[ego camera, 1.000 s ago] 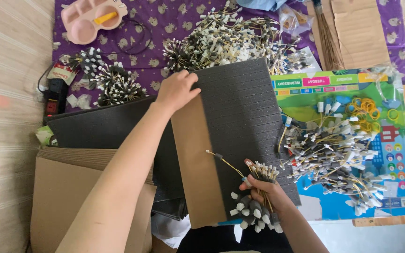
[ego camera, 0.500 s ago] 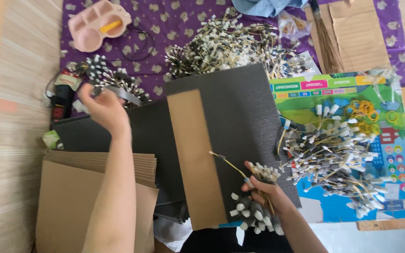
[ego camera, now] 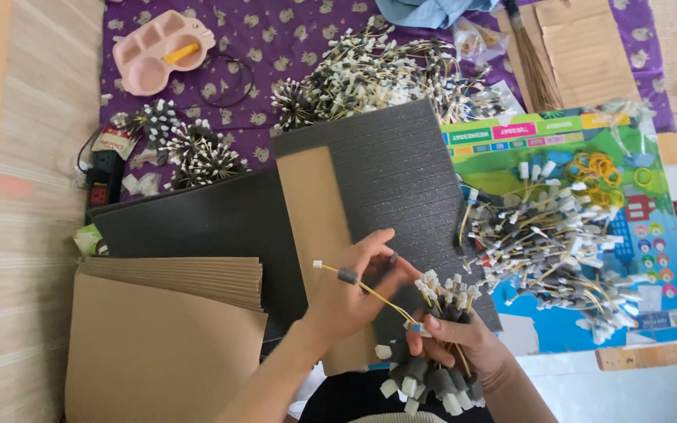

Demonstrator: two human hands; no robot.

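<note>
Yellow wire [ego camera: 370, 291] now pinched by left hand [ego camera: 354, 294], back from ten o'clock; right hand [ego camera: 456, 333] grips bundle [ego camera: 440, 337].

Woven straw mat [ego camera: 33, 196], purple patterned cloth [ego camera: 276, 39], bright daylight

Left hand [ego camera: 354, 294] back onto yellow wire [ego camera: 370, 291]
</note>
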